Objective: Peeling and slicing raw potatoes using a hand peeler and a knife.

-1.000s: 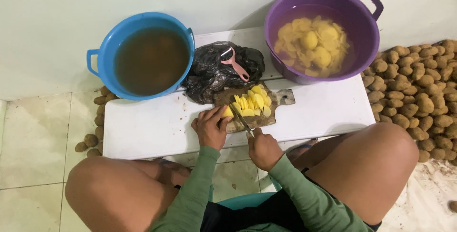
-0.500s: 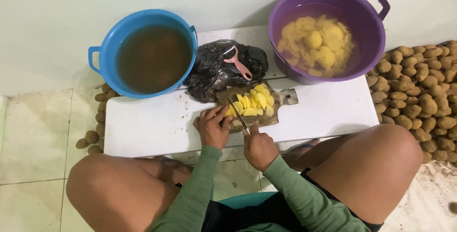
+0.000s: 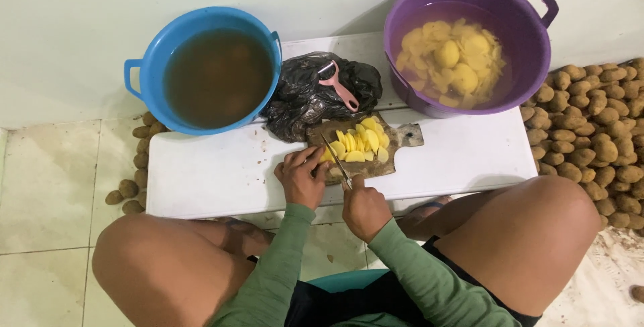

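My right hand (image 3: 364,207) grips a knife (image 3: 335,158) whose blade points up-left across a small wooden cutting board (image 3: 404,135). My left hand (image 3: 302,177) rests on the board's left end, fingers pressed on a piece of peeled potato by the blade. A heap of yellow potato slices (image 3: 362,143) lies on the board just right of the knife. The board sits on a low white table (image 3: 208,173) between my knees.
A blue tub (image 3: 149,65) of murky brown water stands at the table's back left. A purple tub (image 3: 530,38) holds peeled potatoes in water at the back right. A pink peeler (image 3: 337,85) lies on a black plastic bag (image 3: 302,95). Unpeeled potatoes (image 3: 590,132) are piled on the floor to the right, with some (image 3: 134,166) to the left.
Both hands stay at the board; the knife blade shifts slightly as it cuts by my left fingers. The view has drifted a little.
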